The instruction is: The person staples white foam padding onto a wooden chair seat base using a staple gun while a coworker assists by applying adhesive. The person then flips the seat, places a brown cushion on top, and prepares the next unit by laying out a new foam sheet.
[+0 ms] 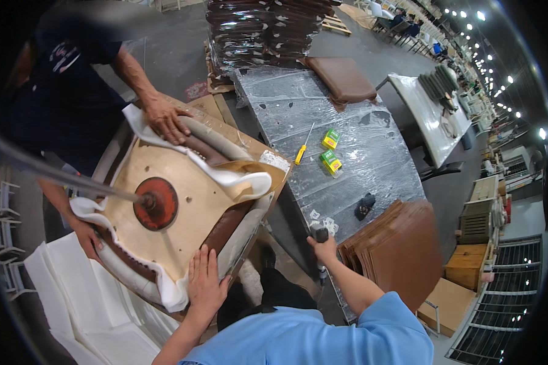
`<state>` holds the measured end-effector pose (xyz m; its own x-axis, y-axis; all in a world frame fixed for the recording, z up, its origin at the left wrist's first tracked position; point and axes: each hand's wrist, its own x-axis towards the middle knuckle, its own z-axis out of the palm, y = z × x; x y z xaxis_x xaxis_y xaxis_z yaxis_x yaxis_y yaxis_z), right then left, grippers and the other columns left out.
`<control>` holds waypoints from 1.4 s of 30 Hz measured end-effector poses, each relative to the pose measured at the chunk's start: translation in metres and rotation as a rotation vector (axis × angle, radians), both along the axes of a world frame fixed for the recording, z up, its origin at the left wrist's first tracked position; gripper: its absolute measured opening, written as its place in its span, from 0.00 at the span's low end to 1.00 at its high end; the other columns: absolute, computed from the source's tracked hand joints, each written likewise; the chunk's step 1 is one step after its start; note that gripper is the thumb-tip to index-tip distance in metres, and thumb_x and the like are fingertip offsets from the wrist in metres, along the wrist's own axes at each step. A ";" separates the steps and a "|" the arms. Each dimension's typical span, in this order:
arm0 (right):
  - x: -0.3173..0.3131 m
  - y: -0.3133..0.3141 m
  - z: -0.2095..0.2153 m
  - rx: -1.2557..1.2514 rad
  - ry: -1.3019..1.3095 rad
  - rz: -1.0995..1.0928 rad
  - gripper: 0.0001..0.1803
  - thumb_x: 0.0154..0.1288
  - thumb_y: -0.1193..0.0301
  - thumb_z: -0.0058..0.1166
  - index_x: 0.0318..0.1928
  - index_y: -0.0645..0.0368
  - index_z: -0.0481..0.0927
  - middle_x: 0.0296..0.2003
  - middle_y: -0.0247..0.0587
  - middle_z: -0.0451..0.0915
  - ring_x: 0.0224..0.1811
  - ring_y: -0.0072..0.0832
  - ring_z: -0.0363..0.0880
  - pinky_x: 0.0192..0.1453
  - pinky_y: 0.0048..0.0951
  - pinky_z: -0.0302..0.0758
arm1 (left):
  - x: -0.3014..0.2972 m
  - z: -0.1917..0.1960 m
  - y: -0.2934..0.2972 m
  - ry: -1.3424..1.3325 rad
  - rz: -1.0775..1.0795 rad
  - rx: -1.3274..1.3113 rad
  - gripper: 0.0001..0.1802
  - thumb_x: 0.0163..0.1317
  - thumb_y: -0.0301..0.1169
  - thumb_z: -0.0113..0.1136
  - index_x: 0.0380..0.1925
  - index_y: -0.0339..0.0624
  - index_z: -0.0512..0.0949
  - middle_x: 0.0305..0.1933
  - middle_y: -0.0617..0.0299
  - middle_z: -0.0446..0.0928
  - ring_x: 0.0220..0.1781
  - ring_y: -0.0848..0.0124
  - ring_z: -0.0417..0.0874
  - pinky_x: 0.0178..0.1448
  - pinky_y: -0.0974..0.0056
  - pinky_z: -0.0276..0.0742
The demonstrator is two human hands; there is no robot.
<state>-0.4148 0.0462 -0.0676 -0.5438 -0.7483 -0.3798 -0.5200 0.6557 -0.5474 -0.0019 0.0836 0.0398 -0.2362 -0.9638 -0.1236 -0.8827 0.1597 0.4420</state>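
Note:
An upside-down chair seat lies in front of me, with a bare plywood board (195, 213), white foam edges (175, 292) and a brown cover (228, 228) around it. A red round press pad (169, 204) on a metal rod (73, 177) bears down on the board. My left hand (206, 283) rests flat on the near edge of the seat, fingers stretched. My right hand (324, 250) is closed around a dark hand tool (318, 232) beside the table; its exact kind is unclear. A co-worker's hands (164, 118) hold the seat's far and left edges.
To the right, a plastic-wrapped table (280, 109) carries a yellow screwdriver (301, 153), green-and-yellow boxes (331, 163), a small black object (365, 206), a brown cushion (341, 78) and stacked brown sheets (402, 249). White foam sheets (73, 292) lie lower left. Wrapped brown stacks (262, 30) stand behind.

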 end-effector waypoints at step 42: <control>0.248 -0.192 0.100 -0.549 0.160 0.312 0.35 0.86 0.48 0.52 0.74 0.66 0.80 0.70 0.65 0.80 0.76 0.59 0.77 0.81 0.51 0.71 | 0.185 -0.009 0.048 0.041 0.833 -0.394 0.31 0.76 0.44 0.65 0.73 0.41 0.81 0.89 0.37 0.60 0.88 0.24 0.54 0.89 0.27 0.48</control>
<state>-0.1670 -0.1462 0.0321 -0.2878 -0.9423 0.1708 -0.7435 0.1074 -0.6601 0.1828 0.1320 0.0307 0.5554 -0.7955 0.2424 -0.7650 -0.3745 0.5239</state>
